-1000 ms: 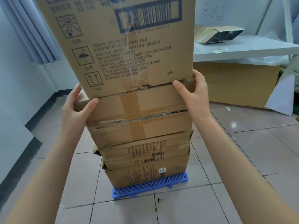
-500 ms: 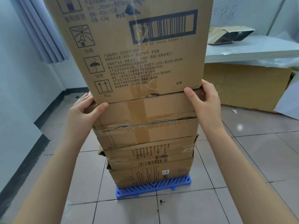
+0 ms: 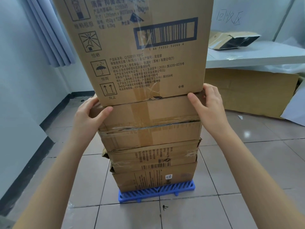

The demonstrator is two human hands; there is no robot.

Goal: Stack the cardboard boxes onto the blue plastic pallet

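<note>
A blue plastic pallet lies on the tiled floor with a tall stack of cardboard boxes on it. The top box is large, printed with a barcode and handling symbols, and rests on a taped box. Two flatter printed boxes lie below. My left hand grips the taped box's upper left corner, thumb on its front face. My right hand holds its upper right corner, just under the top box's bottom edge.
A white shelf at the right carries a flattened open carton. A big cardboard sheet leans beneath it, beside white sheeting. A pale wall with a dark skirting and a blue curtain is at the left.
The view has shifted so the stack sits a little further right and more of the top box shows. Both hands stay on the taped box's upper corners.
</note>
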